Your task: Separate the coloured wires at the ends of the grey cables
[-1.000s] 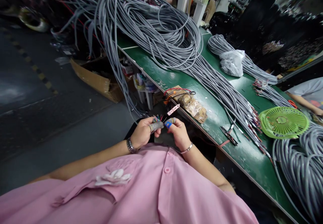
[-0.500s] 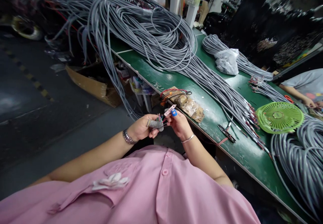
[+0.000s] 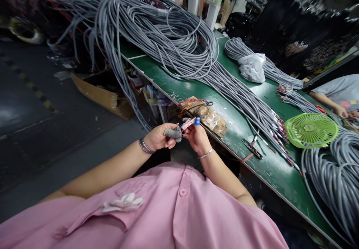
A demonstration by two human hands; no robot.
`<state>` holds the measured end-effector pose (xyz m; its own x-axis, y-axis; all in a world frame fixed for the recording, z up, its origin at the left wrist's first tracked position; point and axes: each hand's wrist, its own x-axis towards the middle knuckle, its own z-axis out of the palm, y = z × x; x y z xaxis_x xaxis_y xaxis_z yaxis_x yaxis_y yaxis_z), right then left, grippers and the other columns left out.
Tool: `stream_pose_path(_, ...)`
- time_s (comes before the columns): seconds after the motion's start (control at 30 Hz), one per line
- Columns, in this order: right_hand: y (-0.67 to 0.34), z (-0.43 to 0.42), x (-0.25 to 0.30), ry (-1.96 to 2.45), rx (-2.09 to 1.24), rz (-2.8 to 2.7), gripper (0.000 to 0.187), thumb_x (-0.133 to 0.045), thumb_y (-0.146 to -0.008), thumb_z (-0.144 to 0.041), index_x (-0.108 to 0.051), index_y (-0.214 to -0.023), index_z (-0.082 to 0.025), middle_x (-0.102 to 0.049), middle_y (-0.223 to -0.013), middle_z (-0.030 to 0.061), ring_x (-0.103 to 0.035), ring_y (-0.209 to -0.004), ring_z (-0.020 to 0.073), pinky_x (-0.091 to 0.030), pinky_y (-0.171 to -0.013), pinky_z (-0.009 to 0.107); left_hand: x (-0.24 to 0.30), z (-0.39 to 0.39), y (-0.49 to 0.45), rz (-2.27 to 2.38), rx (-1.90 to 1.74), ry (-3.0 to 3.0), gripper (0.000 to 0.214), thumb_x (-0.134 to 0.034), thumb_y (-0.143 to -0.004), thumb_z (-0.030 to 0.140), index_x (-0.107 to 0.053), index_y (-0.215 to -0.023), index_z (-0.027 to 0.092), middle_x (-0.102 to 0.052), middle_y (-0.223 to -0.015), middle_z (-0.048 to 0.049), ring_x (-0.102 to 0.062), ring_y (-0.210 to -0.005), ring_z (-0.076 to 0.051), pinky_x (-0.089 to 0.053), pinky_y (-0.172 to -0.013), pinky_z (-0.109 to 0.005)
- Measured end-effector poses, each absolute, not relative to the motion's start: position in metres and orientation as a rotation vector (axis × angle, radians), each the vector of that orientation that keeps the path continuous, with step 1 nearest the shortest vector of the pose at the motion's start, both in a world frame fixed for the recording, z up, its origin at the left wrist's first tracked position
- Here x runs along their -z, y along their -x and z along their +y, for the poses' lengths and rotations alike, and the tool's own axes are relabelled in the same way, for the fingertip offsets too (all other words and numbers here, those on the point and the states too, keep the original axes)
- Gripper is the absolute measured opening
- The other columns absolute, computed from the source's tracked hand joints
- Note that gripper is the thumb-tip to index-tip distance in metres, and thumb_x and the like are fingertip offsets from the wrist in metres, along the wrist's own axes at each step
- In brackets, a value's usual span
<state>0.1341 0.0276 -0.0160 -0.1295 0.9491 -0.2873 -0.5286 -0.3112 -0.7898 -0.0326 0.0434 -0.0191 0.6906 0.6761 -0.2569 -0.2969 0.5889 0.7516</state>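
Observation:
My left hand [image 3: 159, 137], its thumb in a grey cover, is closed around the end of a grey cable whose thin coloured wires [image 3: 178, 127] fan out above the thumb. Close beside it my right hand [image 3: 197, 136], with a blue finger cot on one finger, pinches a small pale pinkish connector piece [image 3: 187, 123]. The wires reach toward this piece; whether they sit in it is too small to tell. Both hands are held in front of the body, just off the table's edge. The fingertips partly hide the cable end.
Long bundles of grey cable [image 3: 157, 35] lie across the green table [image 3: 179, 88]. A wrapped cardboard block [image 3: 210, 118] is at the near edge, with black snips [image 3: 252, 148] to its right. A green fan [image 3: 311, 130] stands farther right, near a co-worker's arm [image 3: 328, 102]. A cardboard box [image 3: 98, 97] is on the floor.
The right hand has turned a little, its blue-covered finger now more upright and the pale piece closer to the wires. Both hands have risen slightly, still together.

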Motion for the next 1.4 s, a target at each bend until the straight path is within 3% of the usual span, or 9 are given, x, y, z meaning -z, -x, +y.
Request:
stream_pose_path(0.13, -0.129, 0.028, 0.013, 0.943, -1.621, -0.565, 0.051, -0.061, -0.077, -0.066, -0.067, -0.089, -0.017, -0.057, -0.068, -0.0004, -0.046, -0.056, 0.0084, -0.045, -0.052, 0.020, 0.029, 0.046, 0.033, 0.529, -0.574, -0.734, 0.020, -0.073, -0.066, 0.025, -0.069, -0.079, 0.010, -0.054, -0.039, -0.0011, -0.041, -0.027, -0.009, -0.040, -0.033, -0.022)
stream_pose_path(0.33, -0.125, 0.030, 0.011, 0.944, -1.562, -0.469, 0.041, -0.065, -0.079, -0.058, -0.065, -0.079, -0.016, -0.054, -0.061, -0.0021, -0.045, -0.053, 0.0075, -0.044, -0.050, 0.018, 0.037, 0.047, 0.033, 0.507, -0.571, -0.709, 0.017, -0.073, -0.067, 0.023, -0.067, -0.074, 0.008, -0.052, -0.038, -0.0006, -0.041, -0.026, -0.009, -0.042, -0.032, -0.022)
stream_pose_path(0.77, -0.138, 0.024, 0.016, 0.868, -1.808, -0.416, 0.058, -0.047, -0.083, -0.071, -0.064, -0.085, -0.016, -0.062, -0.073, 0.0022, -0.053, -0.057, 0.0094, -0.049, -0.051, 0.021, 0.027, 0.032, 0.034, 0.575, -0.615, -0.743, 0.023, -0.076, -0.066, 0.030, -0.065, -0.070, 0.010, -0.053, -0.037, -0.0005, -0.039, -0.025, -0.009, -0.039, -0.033, -0.022)
stream_pose_path(1.0, -0.137, 0.017, 0.005, 0.909, -1.702, -0.559, 0.033, -0.070, -0.078, -0.048, -0.064, -0.088, -0.017, -0.063, -0.079, 0.0005, -0.051, -0.058, 0.0071, -0.048, -0.052, 0.019, 0.018, 0.011, 0.033, 0.641, -0.752, -0.748, 0.027, -0.076, -0.069, 0.034, -0.064, -0.071, 0.011, -0.055, -0.039, -0.0008, -0.041, -0.026, -0.009, -0.037, -0.034, -0.022)
stream_pose_path(1.23, -0.135, 0.021, 0.018, 0.880, -1.649, -0.608, 0.045, -0.057, -0.084, -0.060, -0.066, -0.093, -0.017, -0.065, -0.081, 0.0027, -0.051, -0.058, 0.0081, -0.047, -0.053, 0.021, 0.014, 0.015, 0.027, 0.643, -0.780, -0.711, 0.025, -0.078, -0.066, 0.031, -0.064, -0.068, 0.011, -0.053, -0.038, 0.0002, -0.040, -0.027, -0.009, -0.039, -0.035, -0.023)
stream_pose_path(1.4, -0.132, 0.028, 0.025, 0.770, -1.796, -0.496, 0.041, -0.063, -0.082, -0.057, -0.068, -0.093, -0.018, -0.065, -0.080, 0.0011, -0.052, -0.059, 0.0079, -0.045, -0.053, 0.019, 0.014, 0.018, 0.023, 0.634, -0.828, -0.670, 0.025, -0.078, -0.064, 0.031, -0.062, -0.065, 0.012, -0.054, -0.038, -0.0001, -0.041, -0.027, -0.009, -0.040, -0.035, -0.024)
